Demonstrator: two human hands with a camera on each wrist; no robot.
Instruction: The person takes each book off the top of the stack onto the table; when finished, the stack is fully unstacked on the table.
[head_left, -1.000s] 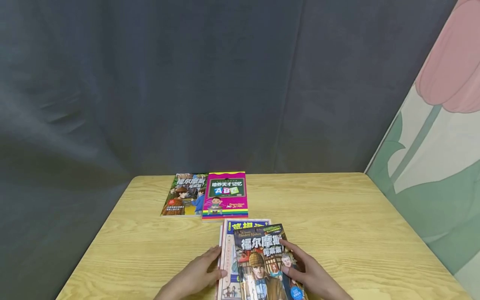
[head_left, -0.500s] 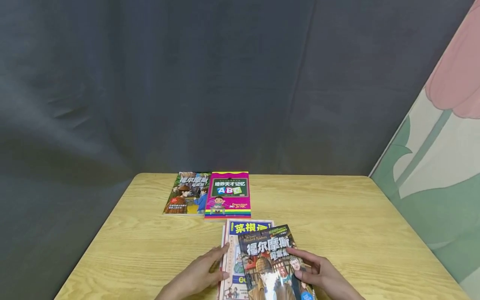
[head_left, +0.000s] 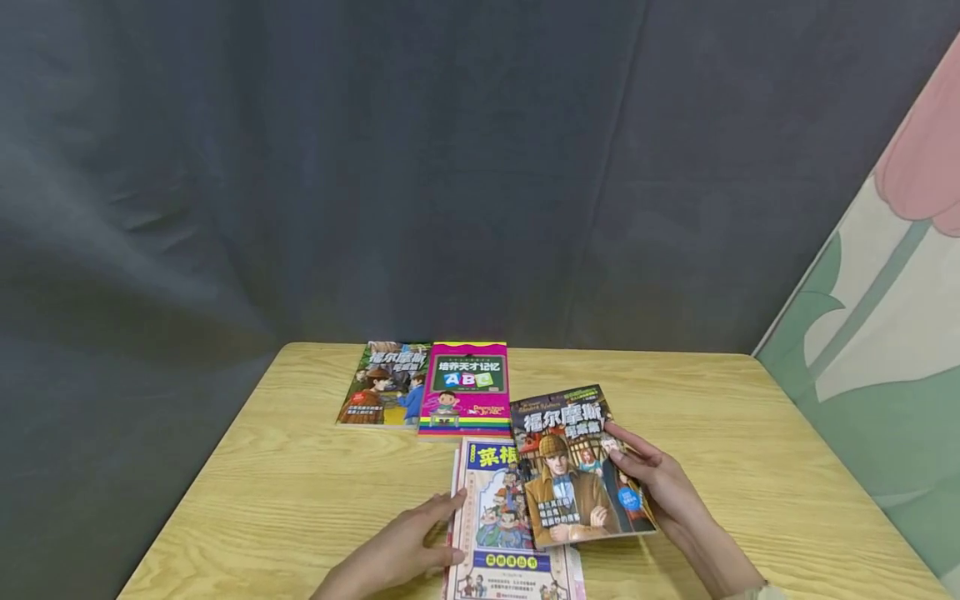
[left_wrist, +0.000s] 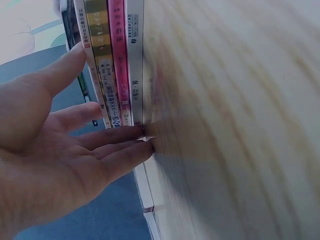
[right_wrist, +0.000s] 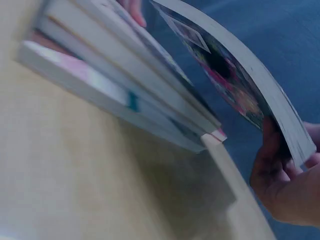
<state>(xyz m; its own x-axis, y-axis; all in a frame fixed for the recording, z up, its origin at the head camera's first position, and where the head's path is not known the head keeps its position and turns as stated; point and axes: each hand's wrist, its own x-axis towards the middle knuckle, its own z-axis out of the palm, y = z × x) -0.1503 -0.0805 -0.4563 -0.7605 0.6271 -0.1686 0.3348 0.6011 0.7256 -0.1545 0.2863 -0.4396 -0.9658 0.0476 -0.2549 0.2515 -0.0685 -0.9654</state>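
My right hand (head_left: 670, 486) grips the right edge of a glossy book (head_left: 564, 475) with a man in a checked cap on its cover. In the right wrist view this held book (right_wrist: 250, 65) is raised and tilted, apart from the stack of books (right_wrist: 135, 70). A book with a blue title band (head_left: 487, 500) tops that stack, and the held book covers its upper right in the head view. My left hand (head_left: 405, 537) lies along the stack's left side. Its fingertips touch low on the spines (left_wrist: 120, 65) in the left wrist view, fingers nearly straight.
At the back of the wooden table (head_left: 315, 500) lie a pink ABC book (head_left: 462, 408) and, beside it, another detective book (head_left: 378, 396). A dark curtain (head_left: 450, 167) hangs behind. On the right stands a tulip-patterned panel (head_left: 900, 317).
My right hand has lifted the detective book off the stack and carried it up and right, uncovering more of the blue-banded book. The left hand stays at the stack; the view shifts slightly.
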